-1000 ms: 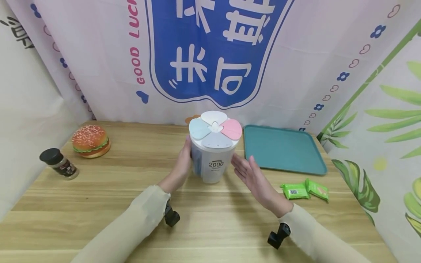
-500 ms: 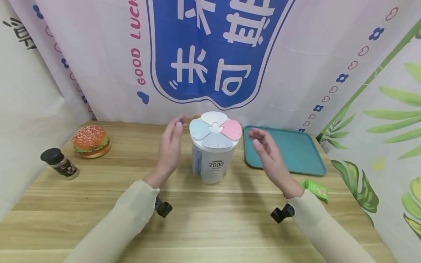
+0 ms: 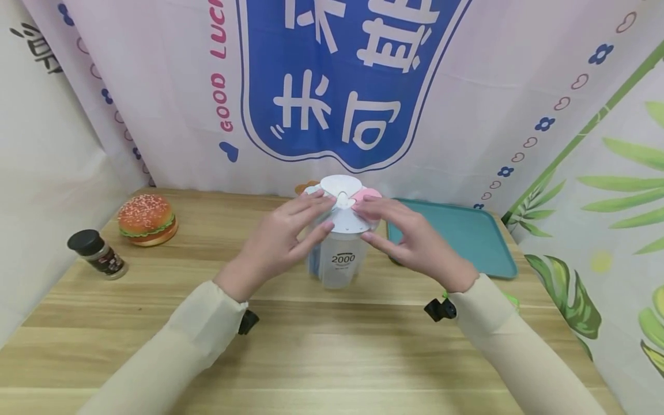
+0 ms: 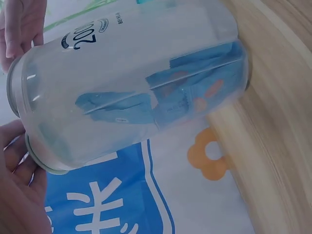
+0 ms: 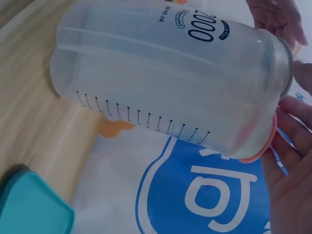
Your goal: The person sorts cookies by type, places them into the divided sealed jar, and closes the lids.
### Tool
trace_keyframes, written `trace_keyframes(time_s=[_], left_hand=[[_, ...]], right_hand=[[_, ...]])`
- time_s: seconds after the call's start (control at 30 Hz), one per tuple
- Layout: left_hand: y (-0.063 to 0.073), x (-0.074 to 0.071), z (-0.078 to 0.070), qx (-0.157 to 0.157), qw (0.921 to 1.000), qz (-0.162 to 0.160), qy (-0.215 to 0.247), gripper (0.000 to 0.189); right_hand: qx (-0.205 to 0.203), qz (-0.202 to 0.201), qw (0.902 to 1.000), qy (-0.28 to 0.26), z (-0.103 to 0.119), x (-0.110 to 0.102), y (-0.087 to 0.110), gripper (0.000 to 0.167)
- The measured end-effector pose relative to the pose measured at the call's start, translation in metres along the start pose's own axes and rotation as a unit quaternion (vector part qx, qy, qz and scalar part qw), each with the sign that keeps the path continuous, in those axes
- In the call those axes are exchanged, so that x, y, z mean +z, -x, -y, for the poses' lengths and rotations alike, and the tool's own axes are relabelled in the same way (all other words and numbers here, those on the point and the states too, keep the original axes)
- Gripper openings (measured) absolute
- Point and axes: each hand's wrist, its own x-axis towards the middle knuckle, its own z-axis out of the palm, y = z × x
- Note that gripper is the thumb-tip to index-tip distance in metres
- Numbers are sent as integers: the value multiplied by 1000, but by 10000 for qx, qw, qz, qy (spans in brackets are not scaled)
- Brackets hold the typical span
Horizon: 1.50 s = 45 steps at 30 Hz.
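container: we have the tall frosted plastic container printed "2000" [image 3: 339,259] standing upright, far middle of the pale wooden table [image 3: 321,357], in front of the white printed cloth [image 3: 176,115].
lid: the round plastic lid with pastel petal-shaped flaps [image 3: 340,184] sits on top; what we see of its flaps looks flat, though fingers cover parts.
left hand: our left hand [image 3: 277,236] lies over the lid's left side, fingers relaxed and slightly bent, thumb by the near edge; we see no firm hold.
right hand: our right hand [image 3: 415,233] lies likewise over the right side, loosely open, grasping nothing that we can make out.
blue packets: the small blue packets with orange marks [image 4: 190,87] show inside, through the left wall; we count that as done.
green wrapper: a sliver of bright green wrapper [image 3: 514,301] lies near right, mostly hidden; whether it belongs inside, we cannot tell.
closing: we judge it nearly finished; perhaps only freeing the lid of our hands is left.
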Motion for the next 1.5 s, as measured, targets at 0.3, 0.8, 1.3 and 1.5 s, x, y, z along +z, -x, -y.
trace_keyframes(time_s=[0.3, 0.8, 1.3, 1.5], left_hand=[[1, -3, 3, 700, 9971, 291, 4, 46], [3, -7, 5, 463, 9967, 464, 488, 43], [-2, -4, 4, 157, 9961, 205, 839, 37], [-2, -3, 3, 183, 9972, 294, 658, 46]], right_hand=[[-175, 315, 9992, 185, 1, -5, -6, 44], [-213, 483, 9986, -21, -3, -11, -10, 39], [23, 102, 9985, -536, -5, -9, -9, 35], [296, 24, 9964, -795, -6, -8, -12, 30]])
